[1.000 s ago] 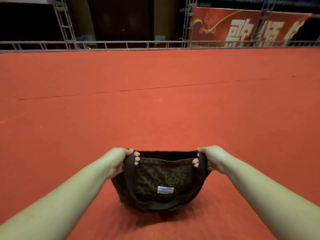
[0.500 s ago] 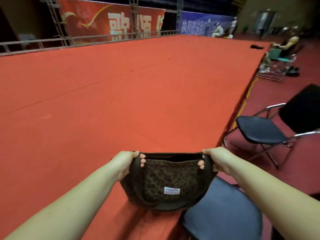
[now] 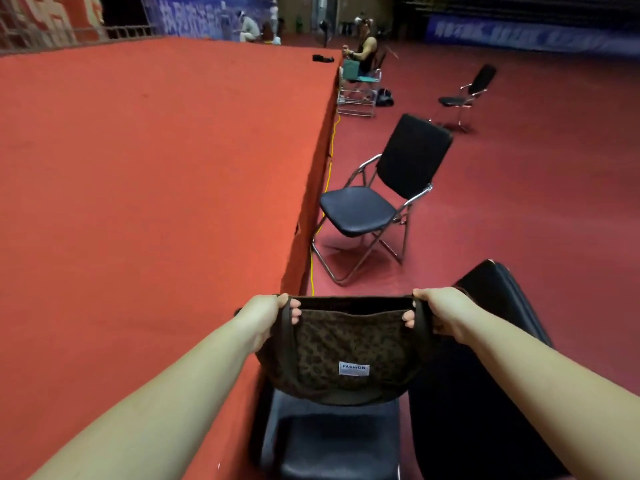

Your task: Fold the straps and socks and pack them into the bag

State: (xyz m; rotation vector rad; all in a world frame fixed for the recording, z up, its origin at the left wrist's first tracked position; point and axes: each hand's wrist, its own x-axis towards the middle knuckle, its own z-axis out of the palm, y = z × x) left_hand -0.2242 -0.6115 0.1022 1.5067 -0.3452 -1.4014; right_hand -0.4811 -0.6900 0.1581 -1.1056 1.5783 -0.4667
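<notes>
A dark brown leopard-print bag (image 3: 346, 355) with a white "FASHION" label hangs in the air between my hands. My left hand (image 3: 265, 315) grips its top left corner, fingers curled over the rim and strap. My right hand (image 3: 438, 311) grips the top right corner the same way. The bag hangs just above the seat of a black folding chair (image 3: 332, 441), right of the red carpeted platform (image 3: 138, 202). What lies inside the bag is hidden. No straps or socks are in view.
The platform's edge runs from my left hand back to the far centre. A second black folding chair (image 3: 384, 199) stands ahead on the dark red floor, a third chair (image 3: 465, 95) farther back. A seated person (image 3: 363, 53) is by the platform's far corner.
The view and both hands have swung right, carrying the bag off the red platform to above the chair seat. The grip on both corners is unchanged.
</notes>
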